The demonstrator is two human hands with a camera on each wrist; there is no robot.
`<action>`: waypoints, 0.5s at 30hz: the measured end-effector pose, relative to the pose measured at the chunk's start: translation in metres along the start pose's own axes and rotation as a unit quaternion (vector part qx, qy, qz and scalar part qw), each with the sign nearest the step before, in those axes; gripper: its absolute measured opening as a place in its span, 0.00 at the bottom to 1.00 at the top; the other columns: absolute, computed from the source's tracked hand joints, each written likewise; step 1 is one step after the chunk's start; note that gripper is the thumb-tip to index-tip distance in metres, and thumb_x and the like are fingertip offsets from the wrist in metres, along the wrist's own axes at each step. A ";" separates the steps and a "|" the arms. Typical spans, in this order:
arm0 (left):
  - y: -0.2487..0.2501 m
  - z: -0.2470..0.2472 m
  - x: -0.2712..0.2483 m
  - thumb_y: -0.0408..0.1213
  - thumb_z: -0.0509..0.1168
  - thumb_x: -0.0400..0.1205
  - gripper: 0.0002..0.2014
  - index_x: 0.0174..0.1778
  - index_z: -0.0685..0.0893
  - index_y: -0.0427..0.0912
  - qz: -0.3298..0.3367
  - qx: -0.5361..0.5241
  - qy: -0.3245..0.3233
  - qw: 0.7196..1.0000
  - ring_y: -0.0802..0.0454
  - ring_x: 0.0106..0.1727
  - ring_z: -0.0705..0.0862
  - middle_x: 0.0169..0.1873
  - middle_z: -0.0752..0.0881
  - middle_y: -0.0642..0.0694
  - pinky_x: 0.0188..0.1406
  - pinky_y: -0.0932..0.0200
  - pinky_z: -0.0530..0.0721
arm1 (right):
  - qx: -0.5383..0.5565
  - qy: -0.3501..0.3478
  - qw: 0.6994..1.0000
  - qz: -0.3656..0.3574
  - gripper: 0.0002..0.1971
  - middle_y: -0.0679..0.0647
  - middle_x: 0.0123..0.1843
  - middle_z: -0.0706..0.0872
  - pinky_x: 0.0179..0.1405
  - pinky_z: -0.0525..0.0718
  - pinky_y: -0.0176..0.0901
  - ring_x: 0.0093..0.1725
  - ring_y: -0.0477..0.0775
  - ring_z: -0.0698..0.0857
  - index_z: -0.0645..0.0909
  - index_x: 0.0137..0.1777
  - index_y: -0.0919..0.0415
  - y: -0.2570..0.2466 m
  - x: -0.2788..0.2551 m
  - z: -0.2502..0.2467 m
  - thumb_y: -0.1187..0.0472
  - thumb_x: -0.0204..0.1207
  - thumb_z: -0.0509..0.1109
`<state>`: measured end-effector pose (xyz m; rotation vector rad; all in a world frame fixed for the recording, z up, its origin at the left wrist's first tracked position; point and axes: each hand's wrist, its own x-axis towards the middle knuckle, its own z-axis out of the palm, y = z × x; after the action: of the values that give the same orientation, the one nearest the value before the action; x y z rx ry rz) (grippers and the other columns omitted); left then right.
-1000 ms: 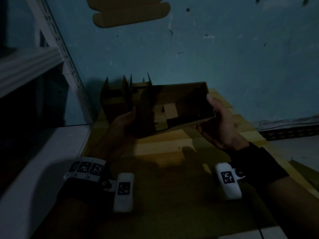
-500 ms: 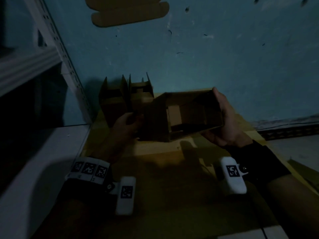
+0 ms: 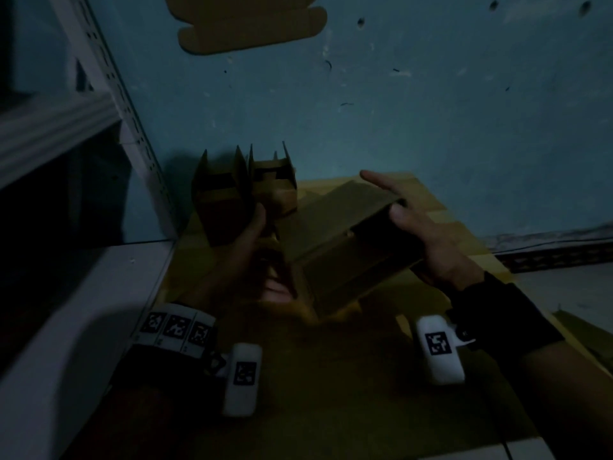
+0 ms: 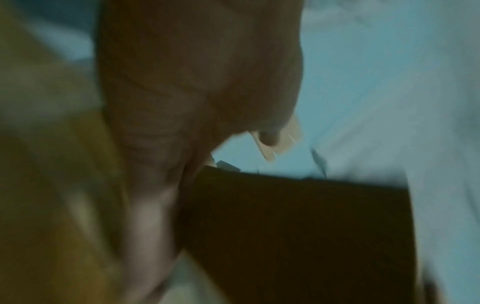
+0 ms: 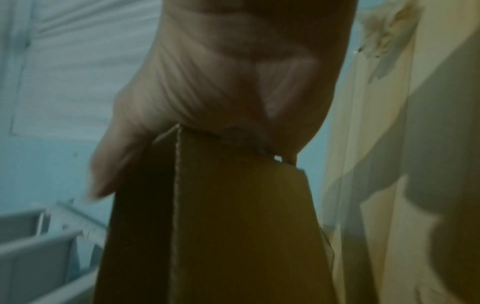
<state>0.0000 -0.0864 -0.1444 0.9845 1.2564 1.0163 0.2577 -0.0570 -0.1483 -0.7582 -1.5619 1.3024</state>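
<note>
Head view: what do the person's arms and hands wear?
The left hand and right hand are bare, ungloved. Each wrist carries a black strap and a white rounded block with one black square marker. The left wrist also has a white band showing three such markers.

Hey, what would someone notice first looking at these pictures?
A brown cardboard box, tilted, is held at the centre between the left hand and the right hand, above the yellow table. Behind it, open cartons stand against the teal wall. The whole scene is very dim.
</note>
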 end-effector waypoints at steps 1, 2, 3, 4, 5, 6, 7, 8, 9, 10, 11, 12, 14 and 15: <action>0.001 0.002 -0.001 0.67 0.57 0.75 0.32 0.67 0.80 0.49 -0.005 -0.016 -0.021 1.000 0.38 0.53 0.89 0.61 0.86 0.38 0.44 0.45 0.89 | -0.017 -0.020 1.000 -0.002 0.54 0.55 0.81 0.73 0.74 0.79 0.62 0.75 0.63 0.80 0.68 0.84 0.46 0.001 0.001 0.001 0.30 0.58 0.82; 0.001 0.004 -0.003 0.64 0.57 0.79 0.28 0.68 0.80 0.50 0.005 -0.004 -0.032 0.999 0.39 0.55 0.89 0.61 0.86 0.39 0.48 0.44 0.88 | -0.030 -0.038 0.999 -0.006 0.56 0.53 0.83 0.72 0.75 0.78 0.60 0.78 0.60 0.78 0.67 0.85 0.47 0.001 0.002 0.003 0.30 0.57 0.83; 0.000 0.005 -0.004 0.59 0.58 0.83 0.22 0.66 0.80 0.50 0.020 0.010 -0.032 0.999 0.42 0.54 0.89 0.58 0.88 0.42 0.51 0.44 0.87 | -0.037 -0.051 0.998 -0.009 0.58 0.51 0.84 0.71 0.75 0.79 0.56 0.79 0.57 0.76 0.65 0.86 0.49 0.001 0.004 0.005 0.30 0.56 0.84; 0.001 0.006 -0.006 0.53 0.60 0.84 0.15 0.61 0.81 0.51 0.030 0.014 -0.033 0.999 0.45 0.51 0.90 0.52 0.91 0.46 0.52 0.45 0.86 | -0.039 -0.061 0.997 -0.012 0.60 0.49 0.84 0.70 0.75 0.79 0.53 0.80 0.55 0.75 0.63 0.86 0.50 0.001 0.005 0.006 0.30 0.56 0.84; 0.000 0.005 -0.005 0.50 0.63 0.84 0.11 0.58 0.82 0.51 0.033 0.005 -0.031 0.999 0.47 0.48 0.91 0.46 0.92 0.48 0.53 0.45 0.86 | -0.038 -0.067 0.997 -0.011 0.61 0.48 0.84 0.70 0.75 0.79 0.52 0.81 0.54 0.74 0.62 0.87 0.50 0.001 0.005 0.007 0.31 0.55 0.85; 0.000 0.004 -0.005 0.49 0.66 0.81 0.11 0.57 0.83 0.51 0.031 -0.004 -0.033 0.999 0.47 0.48 0.92 0.45 0.93 0.49 0.56 0.43 0.86 | -0.036 -0.072 0.997 -0.007 0.62 0.48 0.84 0.70 0.76 0.79 0.53 0.81 0.54 0.73 0.61 0.87 0.50 0.002 0.006 0.006 0.31 0.55 0.85; 0.000 0.002 -0.004 0.50 0.69 0.79 0.14 0.58 0.83 0.51 0.031 -0.014 -0.032 0.999 0.46 0.50 0.92 0.47 0.93 0.48 0.58 0.41 0.86 | -0.036 -0.071 0.997 -0.001 0.63 0.47 0.85 0.70 0.77 0.78 0.54 0.82 0.53 0.73 0.60 0.88 0.49 0.003 0.006 0.005 0.30 0.54 0.84; 0.001 0.002 -0.005 0.50 0.70 0.77 0.16 0.59 0.83 0.50 0.029 -0.017 -0.031 0.999 0.46 0.51 0.91 0.49 0.92 0.48 0.59 0.41 0.86 | -0.034 -0.070 0.997 0.004 0.63 0.48 0.85 0.69 0.78 0.77 0.55 0.82 0.53 0.72 0.60 0.88 0.48 0.004 0.006 0.005 0.29 0.53 0.84; 0.001 0.001 -0.004 0.49 0.70 0.77 0.16 0.60 0.83 0.50 0.035 -0.019 -0.030 0.999 0.47 0.51 0.91 0.50 0.92 0.48 0.58 0.43 0.87 | -0.031 -0.070 0.997 0.007 0.64 0.48 0.85 0.69 0.78 0.76 0.55 0.82 0.52 0.72 0.59 0.88 0.49 0.005 0.006 0.005 0.28 0.53 0.83; 0.002 -0.001 -0.005 0.49 0.70 0.77 0.18 0.61 0.83 0.49 0.036 -0.021 -0.028 0.999 0.47 0.52 0.91 0.51 0.92 0.48 0.58 0.43 0.87 | -0.029 -0.070 0.997 0.009 0.65 0.49 0.85 0.69 0.79 0.75 0.56 0.82 0.52 0.73 0.59 0.88 0.50 0.007 0.006 0.004 0.28 0.54 0.83; 0.002 -0.003 -0.002 0.50 0.72 0.75 0.22 0.64 0.82 0.48 0.037 -0.026 -0.022 0.999 0.46 0.54 0.91 0.53 0.92 0.47 0.61 0.41 0.86 | -0.027 -0.069 0.997 0.010 0.65 0.50 0.85 0.69 0.79 0.75 0.56 0.82 0.53 0.73 0.59 0.88 0.51 0.008 0.006 0.004 0.27 0.54 0.83; 0.002 -0.003 -0.002 0.51 0.73 0.73 0.26 0.66 0.82 0.46 0.036 -0.027 -0.016 0.999 0.44 0.57 0.90 0.56 0.91 0.46 0.63 0.39 0.85 | -0.026 -0.067 0.997 0.010 0.65 0.50 0.85 0.70 0.79 0.75 0.56 0.82 0.53 0.73 0.59 0.88 0.51 0.008 0.006 0.005 0.27 0.54 0.83; 0.002 -0.005 0.000 0.54 0.75 0.69 0.33 0.69 0.81 0.45 0.038 -0.026 -0.013 0.999 0.43 0.59 0.89 0.59 0.89 0.44 0.64 0.39 0.85 | -0.020 -0.063 0.998 0.010 0.64 0.51 0.84 0.71 0.78 0.77 0.57 0.81 0.54 0.74 0.59 0.88 0.53 0.006 0.005 0.007 0.27 0.55 0.82; 0.001 -0.007 0.002 0.56 0.77 0.67 0.36 0.70 0.80 0.46 0.038 -0.022 -0.011 0.999 0.44 0.59 0.89 0.60 0.89 0.44 0.62 0.41 0.85 | -0.013 -0.061 0.998 0.010 0.63 0.52 0.84 0.71 0.78 0.77 0.58 0.81 0.55 0.75 0.59 0.88 0.54 0.004 0.005 0.008 0.28 0.57 0.82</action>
<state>-0.0072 -0.0843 -0.1448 1.0139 1.1801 1.0852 0.2475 -0.0547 -0.1511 -0.7230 -1.6755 1.3673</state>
